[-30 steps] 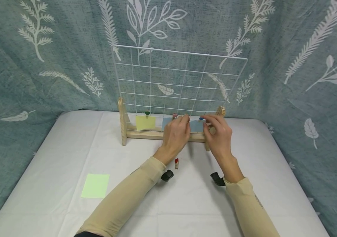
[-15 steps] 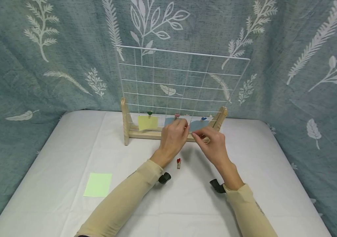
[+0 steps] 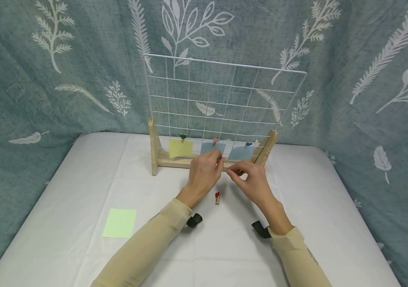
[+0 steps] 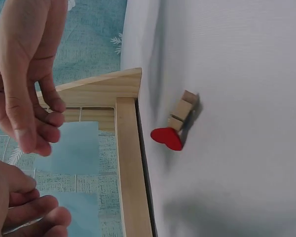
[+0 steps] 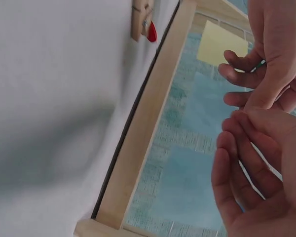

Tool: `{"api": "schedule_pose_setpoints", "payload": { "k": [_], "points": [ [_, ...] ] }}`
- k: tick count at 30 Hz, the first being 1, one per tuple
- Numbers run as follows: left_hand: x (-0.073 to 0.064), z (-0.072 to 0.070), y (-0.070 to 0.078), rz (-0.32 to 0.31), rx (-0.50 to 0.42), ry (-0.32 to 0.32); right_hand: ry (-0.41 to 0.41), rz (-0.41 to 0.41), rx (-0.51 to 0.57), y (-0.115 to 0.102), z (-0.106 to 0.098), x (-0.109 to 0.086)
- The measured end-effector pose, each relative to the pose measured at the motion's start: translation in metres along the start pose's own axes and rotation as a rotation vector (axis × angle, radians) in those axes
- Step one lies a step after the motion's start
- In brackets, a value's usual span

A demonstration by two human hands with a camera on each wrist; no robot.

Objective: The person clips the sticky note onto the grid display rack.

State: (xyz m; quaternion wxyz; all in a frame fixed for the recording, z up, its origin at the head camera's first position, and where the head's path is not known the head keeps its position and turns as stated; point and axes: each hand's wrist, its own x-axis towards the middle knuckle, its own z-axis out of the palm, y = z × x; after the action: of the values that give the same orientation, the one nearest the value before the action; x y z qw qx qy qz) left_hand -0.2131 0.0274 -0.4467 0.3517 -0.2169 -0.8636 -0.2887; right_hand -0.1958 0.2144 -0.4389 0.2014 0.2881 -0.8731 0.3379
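Note:
My left hand (image 3: pixel 205 169) hovers in front of the white wire grid rack, fingers loosely bent around nothing. Beside it, my right hand (image 3: pixel 250 179) has thumb and forefinger close together, with nothing visible between them. Behind the hands, a yellow note (image 3: pixel 180 148) hangs from a clothespin with a green heart (image 3: pixel 183 136). One blue note (image 3: pixel 212 148) hangs under a pink-heart clothespin (image 3: pixel 215 140), another blue note (image 3: pixel 241 153) under a blue-heart clothespin (image 3: pixel 248 144). Below the hands, a red-heart clothespin (image 4: pixel 177 118) lies on the table.
A light green note (image 3: pixel 119 223) lies flat at the left of the white tablecloth (image 3: pixel 64 191). Wooden feet and a crossbar (image 4: pixel 130 168) carry the grid (image 3: pixel 225 85). A patterned curtain (image 3: pixel 99 59) surrounds the table.
My right hand has let go of the blue-heart clothespin, which stays on the blue note. Both hands have drawn back and down from the grid, uncovering the notes.

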Motion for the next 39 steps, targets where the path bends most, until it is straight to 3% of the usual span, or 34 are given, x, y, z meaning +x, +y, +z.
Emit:
{"api": "schedule_pose_setpoints", "payload": {
  "k": [23,39],
  "points": [
    [-0.022,-0.011,-0.018,-0.058,0.012,-0.044,-0.259,0.065,0.036,-0.007,0.024,-0.012],
    [-0.039,-0.02,-0.028,-0.146,0.031,-0.165,-0.368,0.116,-0.006,-0.007,0.03,-0.022]
  ]
}}
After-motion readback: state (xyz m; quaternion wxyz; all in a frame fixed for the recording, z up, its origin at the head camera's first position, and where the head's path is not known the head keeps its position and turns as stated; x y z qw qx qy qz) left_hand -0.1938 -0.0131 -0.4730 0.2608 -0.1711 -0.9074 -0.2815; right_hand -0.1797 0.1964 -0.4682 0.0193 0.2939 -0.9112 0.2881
